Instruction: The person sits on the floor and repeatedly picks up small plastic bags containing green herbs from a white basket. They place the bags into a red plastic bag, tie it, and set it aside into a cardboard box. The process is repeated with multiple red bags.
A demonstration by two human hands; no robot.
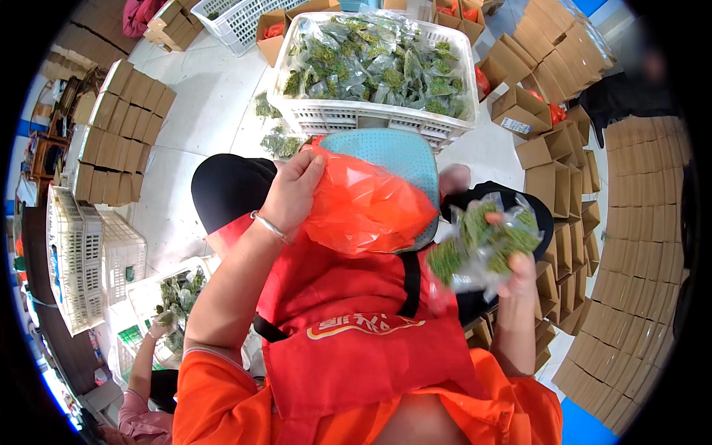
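Observation:
My left hand (295, 186) grips the edge of a thin red plastic bag (364, 206), which hangs over my lap in front of a light blue plastic stool seat (384, 144). Held off to the right, my right hand (517, 270) clutches several small clear packets of green peppercorn-like produce (484, 236); motion blurs them. Beyond the stool stands a large white plastic crate (378, 111) heaped with similar clear packets (389, 61). The inside of the red bag cannot be seen from here.
Open cardboard boxes (556, 189) stand in rows at my right, beside stacked flattened cartons (628, 250). More packets (281, 142) lie on the tiled floor left of the crate. At lower left, another person's hand (161, 322) is at a second crate of packets (181, 295).

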